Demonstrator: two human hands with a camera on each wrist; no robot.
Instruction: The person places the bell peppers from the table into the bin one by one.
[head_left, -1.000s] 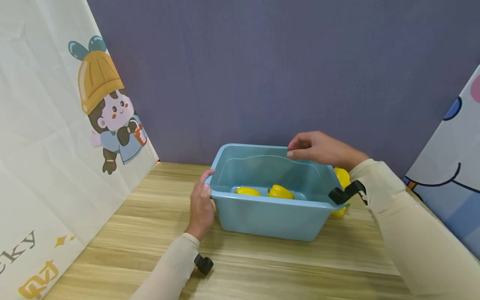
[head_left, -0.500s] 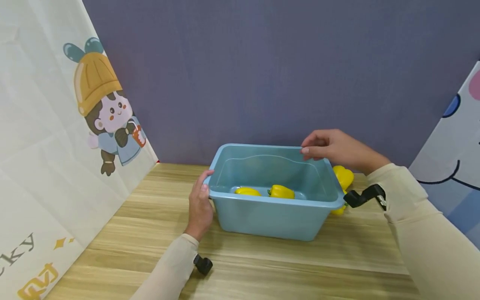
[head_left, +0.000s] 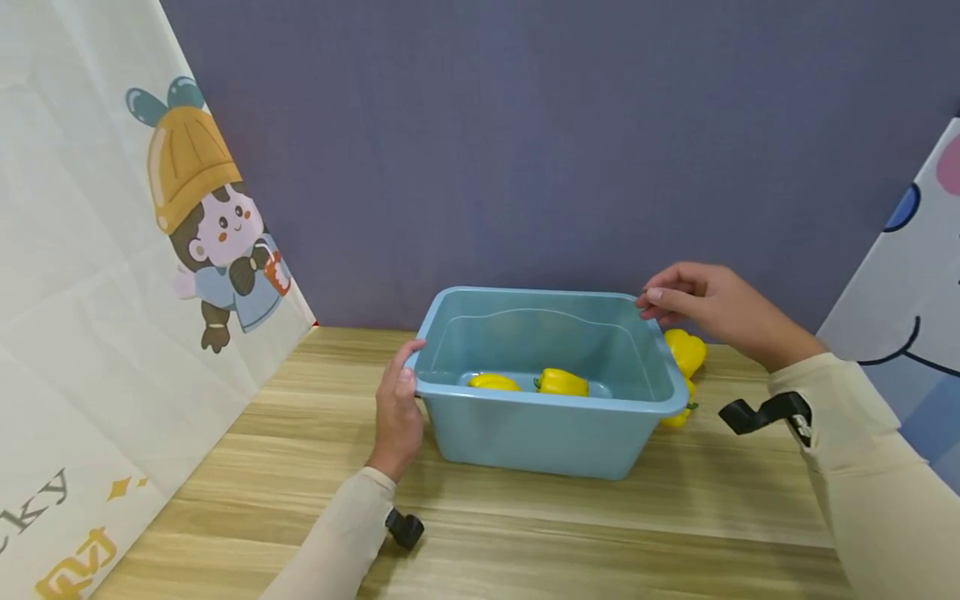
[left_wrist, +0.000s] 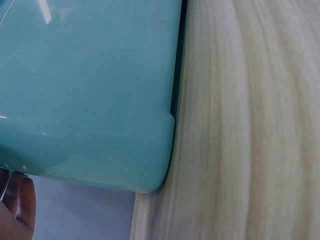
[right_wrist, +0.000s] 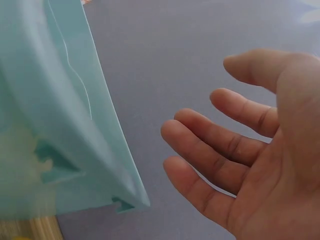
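A blue plastic bin (head_left: 540,433) stands upright on the table. Inside it, on the floor, lie two yellow bell peppers, one on the left (head_left: 493,382) and one near the middle (head_left: 562,382). My left hand (head_left: 399,417) grips the bin's left rim, its fingers partly hidden by the wall in the left wrist view. Above the bin's back right corner hovers my right hand (head_left: 723,308), holding nothing. In the right wrist view its fingers (right_wrist: 210,160) are spread and loosely bent, apart from the rim.
More yellow bell peppers (head_left: 685,353) lie on the wooden table (head_left: 525,533) just right of the bin, partly hidden behind it. A grey-blue panel (head_left: 525,150) rises close behind the bin. A white printed sheet (head_left: 82,333) borders the left side.
My right hand has moved right, from over the bin's back rim to its back right corner. The left hand stays on the rim, and the peppers in the bin have not moved.
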